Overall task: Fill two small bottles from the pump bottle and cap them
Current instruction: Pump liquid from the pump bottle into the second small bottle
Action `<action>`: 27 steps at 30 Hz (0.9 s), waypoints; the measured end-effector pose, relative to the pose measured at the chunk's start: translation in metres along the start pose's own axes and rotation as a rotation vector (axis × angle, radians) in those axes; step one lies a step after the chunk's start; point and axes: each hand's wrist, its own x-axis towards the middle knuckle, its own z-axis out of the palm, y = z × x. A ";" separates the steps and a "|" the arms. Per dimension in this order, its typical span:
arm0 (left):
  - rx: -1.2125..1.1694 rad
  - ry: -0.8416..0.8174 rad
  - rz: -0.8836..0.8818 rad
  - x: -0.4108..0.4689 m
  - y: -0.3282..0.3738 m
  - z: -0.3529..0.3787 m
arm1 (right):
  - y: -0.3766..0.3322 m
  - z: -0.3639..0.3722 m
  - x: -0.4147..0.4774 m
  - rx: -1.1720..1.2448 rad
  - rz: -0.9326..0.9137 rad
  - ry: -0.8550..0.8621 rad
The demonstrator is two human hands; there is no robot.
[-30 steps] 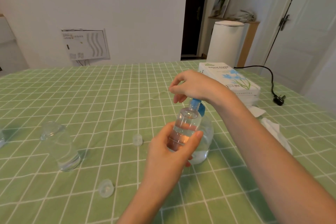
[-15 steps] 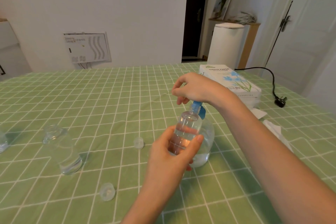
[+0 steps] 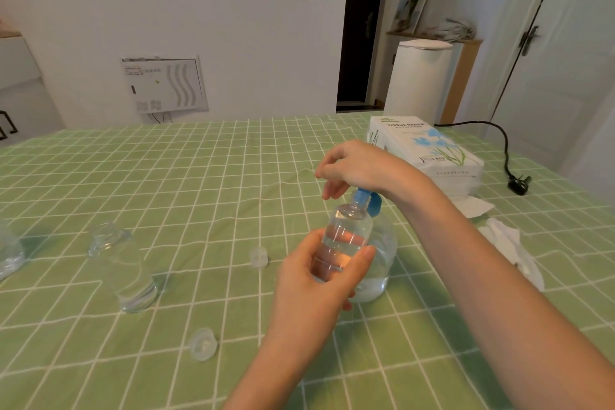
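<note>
My left hand (image 3: 309, 289) grips a small clear bottle (image 3: 349, 230) partly filled with clear liquid and holds it tilted, its mouth up against the blue nozzle. Behind it stands the clear pump bottle (image 3: 384, 243) with its blue pump head (image 3: 367, 200). My right hand (image 3: 362, 166) rests on top of the pump head with its fingers loosely bent, gripping nothing. A second small clear bottle (image 3: 123, 270) stands uncapped at the left. Two clear caps lie on the cloth, one (image 3: 258, 257) near the middle and one (image 3: 202, 344) nearer to me.
A green checked tablecloth (image 3: 166, 193) covers the table. A tissue paper pack (image 3: 429, 150) lies at the back right, with loose tissues (image 3: 509, 243) beside my right arm. A black cable and plug (image 3: 517, 183) lie far right. Another clear bottle (image 3: 8, 253) shows at the left edge.
Both hands keep their places at the pump bottle and the small bottle. The view has tilted slightly upward.
</note>
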 end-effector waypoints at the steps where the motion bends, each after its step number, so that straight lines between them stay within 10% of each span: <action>1: 0.006 0.001 0.005 0.000 0.000 0.000 | 0.001 -0.001 0.000 0.027 -0.002 0.009; 27: 0.221 0.092 0.087 0.007 -0.007 -0.002 | 0.005 -0.009 -0.001 0.629 0.086 -0.047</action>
